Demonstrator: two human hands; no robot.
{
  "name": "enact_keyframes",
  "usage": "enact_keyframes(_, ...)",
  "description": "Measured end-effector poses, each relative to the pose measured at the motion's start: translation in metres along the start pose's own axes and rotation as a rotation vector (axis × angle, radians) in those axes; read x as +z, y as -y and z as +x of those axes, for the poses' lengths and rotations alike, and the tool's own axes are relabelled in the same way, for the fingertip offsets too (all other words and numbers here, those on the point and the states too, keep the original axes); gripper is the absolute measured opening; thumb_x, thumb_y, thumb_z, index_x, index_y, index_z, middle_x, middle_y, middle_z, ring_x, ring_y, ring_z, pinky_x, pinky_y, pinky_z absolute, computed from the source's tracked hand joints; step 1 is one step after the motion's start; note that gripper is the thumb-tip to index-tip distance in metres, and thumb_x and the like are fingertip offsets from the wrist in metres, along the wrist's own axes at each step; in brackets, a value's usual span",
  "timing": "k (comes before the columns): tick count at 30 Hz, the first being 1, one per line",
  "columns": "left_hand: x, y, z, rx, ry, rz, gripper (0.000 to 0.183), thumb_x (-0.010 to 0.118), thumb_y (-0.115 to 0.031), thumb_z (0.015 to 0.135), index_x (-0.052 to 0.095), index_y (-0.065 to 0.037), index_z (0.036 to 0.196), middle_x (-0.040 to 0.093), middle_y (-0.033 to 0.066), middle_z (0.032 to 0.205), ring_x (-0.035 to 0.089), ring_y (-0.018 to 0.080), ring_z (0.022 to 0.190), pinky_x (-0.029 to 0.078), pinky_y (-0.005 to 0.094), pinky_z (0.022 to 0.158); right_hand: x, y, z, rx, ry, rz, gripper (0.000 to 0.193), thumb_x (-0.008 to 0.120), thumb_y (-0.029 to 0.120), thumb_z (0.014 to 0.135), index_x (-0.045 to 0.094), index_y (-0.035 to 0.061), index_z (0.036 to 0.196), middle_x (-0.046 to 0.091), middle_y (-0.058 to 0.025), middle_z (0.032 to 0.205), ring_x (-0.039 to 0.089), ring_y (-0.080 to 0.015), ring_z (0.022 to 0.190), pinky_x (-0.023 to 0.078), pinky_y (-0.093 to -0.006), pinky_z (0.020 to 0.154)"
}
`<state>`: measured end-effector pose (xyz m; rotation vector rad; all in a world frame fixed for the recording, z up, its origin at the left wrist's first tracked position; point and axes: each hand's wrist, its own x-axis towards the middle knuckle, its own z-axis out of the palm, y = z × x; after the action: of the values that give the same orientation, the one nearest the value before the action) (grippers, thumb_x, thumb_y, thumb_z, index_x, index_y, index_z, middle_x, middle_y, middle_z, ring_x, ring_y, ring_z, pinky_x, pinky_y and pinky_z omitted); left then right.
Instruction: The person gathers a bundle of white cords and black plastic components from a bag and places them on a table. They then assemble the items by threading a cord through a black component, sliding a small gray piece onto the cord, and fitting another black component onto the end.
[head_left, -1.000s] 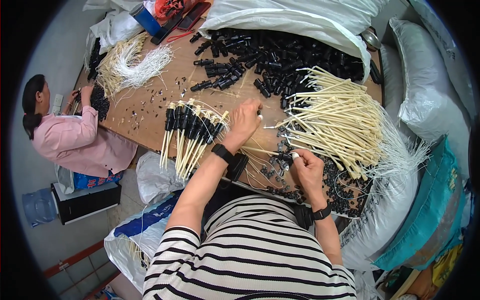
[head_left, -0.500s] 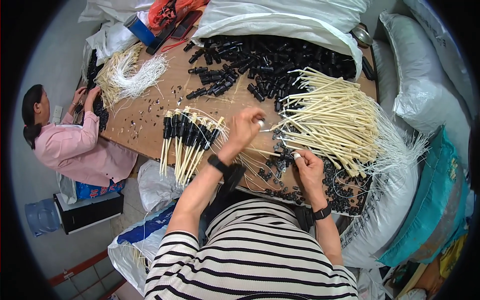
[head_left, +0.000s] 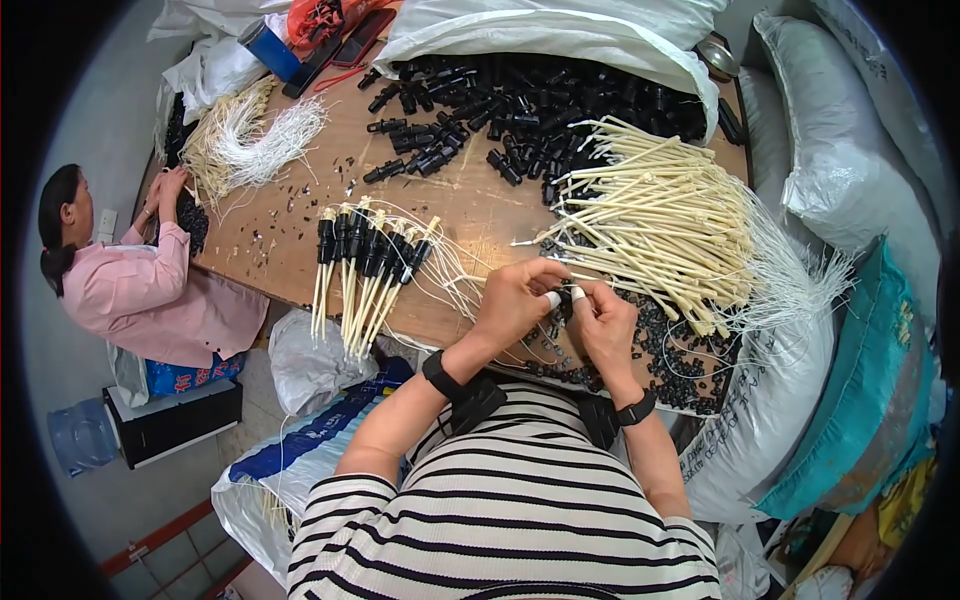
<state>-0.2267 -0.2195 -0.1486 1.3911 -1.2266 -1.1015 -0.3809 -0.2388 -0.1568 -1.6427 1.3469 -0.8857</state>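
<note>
My left hand (head_left: 515, 303) and my right hand (head_left: 606, 320) meet over the near edge of the table, thumbs and fingers pinched together. White covers sit on both thumbs. Between the fingertips is something small and partly dark, mostly hidden. Just beyond the right hand lies a large bundle of cream tubes (head_left: 650, 215) with white cords (head_left: 790, 285) trailing from its right end. Left of my hands, several cream tubes fitted with black sleeves (head_left: 372, 250) lie in a row, their thin white cords (head_left: 455, 275) running toward my left hand. Small black pieces (head_left: 670, 350) lie scattered under and beside my right hand.
Black connectors (head_left: 520, 110) spill from a white sack (head_left: 550, 45) at the back. Another bundle of white cords (head_left: 265, 150) lies far left, near a co-worker in pink (head_left: 150, 290). Full sacks (head_left: 850, 150) crowd the right side. A blue cylinder (head_left: 270, 52) stands at the back left.
My left hand has come down and right from above the table to meet my right hand. My right hand has risen slightly. The co-worker's hands have drawn together.
</note>
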Motion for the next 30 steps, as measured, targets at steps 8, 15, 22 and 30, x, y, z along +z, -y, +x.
enact_keyframes(8,-0.006,0.014,-0.003,-0.116,0.004,0.035,0.028,0.068,0.009,0.075,0.07,-0.002,0.1,0.067,-0.0007,0.079,0.06,0.0048,0.068,0.049,0.0198,0.059,0.004,0.013,-0.007,-0.253,-0.026,-0.216,0.011,0.064,0.011,0.082,0.068,0.0072,0.091,0.064,-0.0136,0.069,0.062,-0.0301,0.058,0.047,-0.0361,0.053)
enact_keyframes(15,-0.013,0.008,-0.004,0.018,-0.004,0.154,0.023,0.067,0.008,0.069,0.073,-0.002,0.09,0.067,0.0061,0.089,0.063,0.0086,0.074,0.049,0.0205,0.059,0.001,0.008,-0.008,-0.319,-0.009,-0.197,0.011,0.067,0.008,0.081,0.069,0.0055,0.092,0.059,-0.0098,0.061,0.058,-0.0185,0.051,0.044,-0.0292,0.05)
enact_keyframes(22,-0.02,0.008,0.002,0.524,-0.004,0.34,0.03,0.065,0.003,0.068,0.07,-0.004,0.097,0.067,0.0115,0.095,0.065,0.0216,0.082,0.052,0.0296,0.071,-0.013,0.002,-0.002,0.265,0.208,0.725,0.019,0.06,0.005,0.09,0.063,-0.0006,0.108,0.043,0.0109,0.06,0.032,0.0003,0.047,0.024,-0.018,0.044)
enact_keyframes(30,-0.022,0.007,0.0,0.227,0.218,0.427,0.034,0.063,-0.005,0.069,0.067,-0.007,0.103,0.068,0.0138,0.087,0.066,0.032,0.081,0.053,0.0385,0.07,-0.028,0.001,-0.002,-0.417,0.196,0.032,0.028,0.061,0.004,0.083,0.07,0.0067,0.109,0.071,-0.0065,0.077,0.064,-0.0104,0.06,0.047,-0.0258,0.052)
